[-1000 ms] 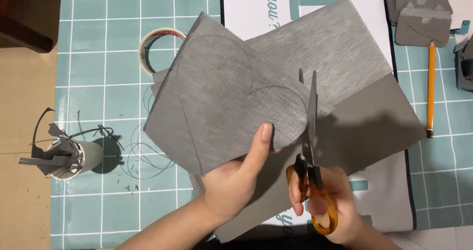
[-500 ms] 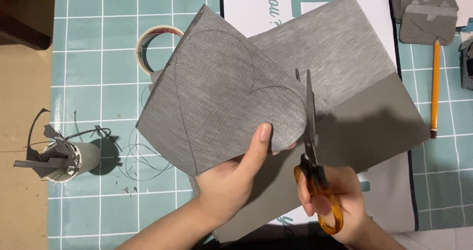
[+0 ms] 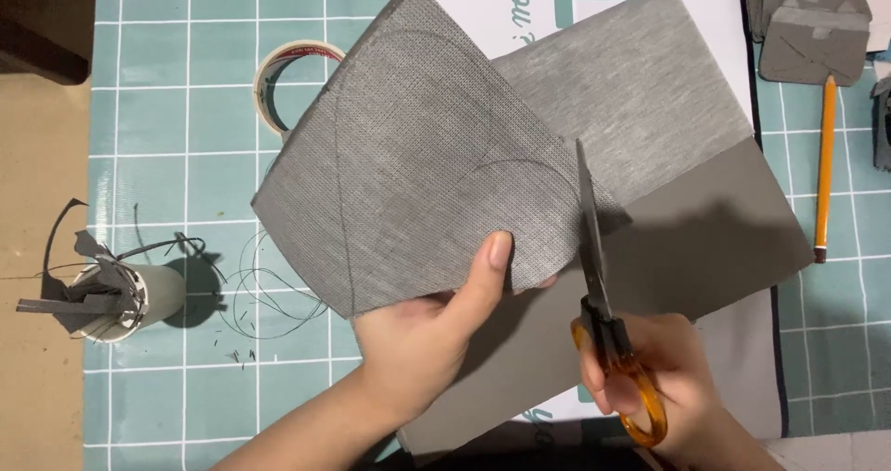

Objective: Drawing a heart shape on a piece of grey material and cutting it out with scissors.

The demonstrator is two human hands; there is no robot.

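My left hand [image 3: 434,336] grips the lower edge of a grey woven fabric sheet [image 3: 408,165], thumb on top, holding it lifted above the table. Curved pencil lines run across the sheet. My right hand [image 3: 661,383] holds orange-handled scissors [image 3: 603,313], blades pointing away from me along the sheet's right edge, next to a drawn curve. Under both lies a larger grey sheet [image 3: 705,220] on a white printed paper [image 3: 520,7].
A teal grid cutting mat [image 3: 176,109] covers the table. A tape roll [image 3: 278,81] lies partly under the fabric. A white cup [image 3: 139,296] with grey scraps stands at left, thin threads beside it. A pencil [image 3: 823,169] and grey cut pieces [image 3: 807,21] are at right.
The lifted fabric sheet has turned slightly and shifted left in my left hand. The scissors have edged forward along its right edge.
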